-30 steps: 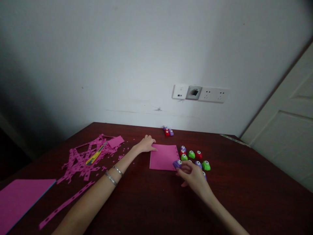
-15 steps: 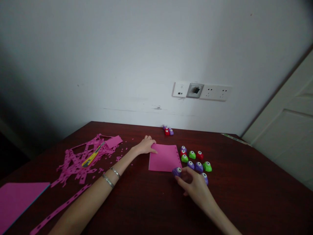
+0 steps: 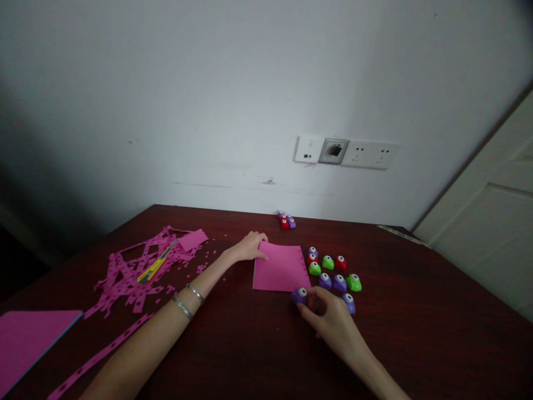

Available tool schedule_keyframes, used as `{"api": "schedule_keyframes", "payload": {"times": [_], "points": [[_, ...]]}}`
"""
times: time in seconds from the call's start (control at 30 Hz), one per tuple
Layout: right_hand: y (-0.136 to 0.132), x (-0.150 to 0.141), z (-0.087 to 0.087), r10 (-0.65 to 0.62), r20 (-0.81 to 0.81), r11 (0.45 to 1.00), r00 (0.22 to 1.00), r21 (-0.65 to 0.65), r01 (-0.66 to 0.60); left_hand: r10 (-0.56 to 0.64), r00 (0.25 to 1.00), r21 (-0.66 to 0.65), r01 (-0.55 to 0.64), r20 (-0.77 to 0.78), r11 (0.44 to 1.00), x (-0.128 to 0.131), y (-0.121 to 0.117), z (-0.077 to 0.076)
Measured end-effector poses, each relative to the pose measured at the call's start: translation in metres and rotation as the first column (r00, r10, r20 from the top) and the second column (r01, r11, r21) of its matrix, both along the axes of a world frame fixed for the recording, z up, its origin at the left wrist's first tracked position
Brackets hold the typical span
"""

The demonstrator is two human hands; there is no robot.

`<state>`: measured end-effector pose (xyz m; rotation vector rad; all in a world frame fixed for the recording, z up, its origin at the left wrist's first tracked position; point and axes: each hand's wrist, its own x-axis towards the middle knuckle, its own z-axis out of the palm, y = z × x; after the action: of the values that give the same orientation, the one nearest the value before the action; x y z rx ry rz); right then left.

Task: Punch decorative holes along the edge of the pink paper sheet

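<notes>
A square sheet of pink paper [image 3: 280, 269] lies on the dark table, with a row of small punched holes along its right edge. My left hand [image 3: 251, 247] grips its upper left corner, the thumb on top and that corner slightly raised. Between the thumb and fingers of my right hand [image 3: 328, 311] is a purple craft punch [image 3: 300, 295] with a round white button, at the paper's lower right edge. Whether the paper sits inside its slot I cannot tell. Just right of the paper stand several more punches, among them a green punch [image 3: 353, 283] and a red punch [image 3: 340, 263].
Left of my arm lies a heap of punched pink strips [image 3: 120, 278] with a yellow utility knife [image 3: 156, 265] on top. Pink sheets [image 3: 35, 339] sit at the near left. Small punches [image 3: 285, 223] cluster by the wall [image 3: 233, 111], which carries sockets [image 3: 370, 155].
My right hand has shifted the purple punch slightly left along the paper's lower edge. My left hand stays at the upper left corner, which curls up a little more.
</notes>
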<state>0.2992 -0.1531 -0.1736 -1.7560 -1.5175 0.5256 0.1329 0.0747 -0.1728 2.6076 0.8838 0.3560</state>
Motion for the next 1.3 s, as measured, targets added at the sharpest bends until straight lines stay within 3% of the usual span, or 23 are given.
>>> {"api": "schedule_keyframes", "payload": {"times": [0.23, 0.47, 0.67, 1.13, 1.3], "points": [[-0.001, 0.000, 0.000, 0.046, 0.104, 0.997, 0.993, 0.049, -0.052, 0.043, 0.998, -0.010, -0.043, -0.034, 0.999, 0.000, 0.000, 0.001], [-0.002, -0.001, 0.000, 0.048, 0.067, 0.998, 0.997, 0.048, -0.051, 0.123, 0.985, -0.072, -0.115, 0.119, 0.991, 0.001, 0.009, -0.008], [-0.001, -0.002, -0.002, 0.047, 0.047, 0.998, 0.998, 0.034, -0.049, 0.157, 0.975, -0.089, -0.145, 0.155, 0.986, 0.003, 0.013, -0.012], [-0.001, -0.001, -0.003, 0.047, 0.042, 0.998, 0.998, 0.039, -0.049, 0.143, 0.980, 0.043, -0.151, 0.140, 0.988, 0.001, 0.001, 0.002], [-0.001, 0.001, -0.005, 0.034, 0.017, 0.998, 0.999, 0.055, -0.035, 0.137, 0.965, -0.057, -0.128, 0.225, 0.990, -0.001, 0.005, 0.003]]}}
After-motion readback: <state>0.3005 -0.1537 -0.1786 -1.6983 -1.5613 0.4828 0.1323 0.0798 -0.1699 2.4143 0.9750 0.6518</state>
